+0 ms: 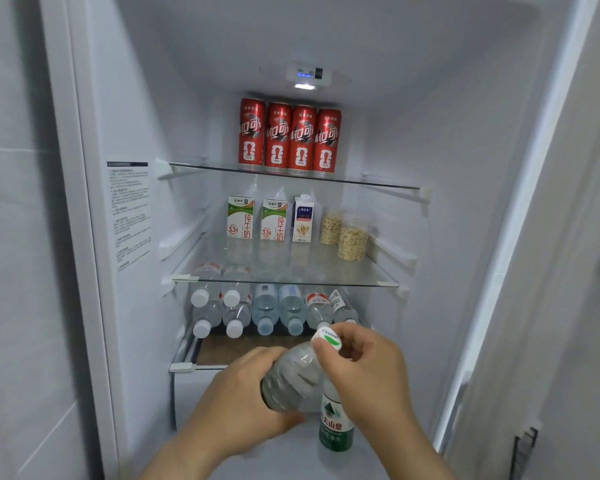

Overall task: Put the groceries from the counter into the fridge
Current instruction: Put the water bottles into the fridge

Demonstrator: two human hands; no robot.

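- Left hand point(243, 393) reaches forward from lower left, fingers wrapped round a clear bottle point(291, 379).
- Right hand point(368, 372) beside it, thumb and forefinger pinching the cap point(326, 340).

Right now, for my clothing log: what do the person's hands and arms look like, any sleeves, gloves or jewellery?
The left hand and right hand are bare, with no gloves and no ring on the fingers that show. Both forearms are uncovered to the frame's lower edge: no sleeve, watch or band in view.
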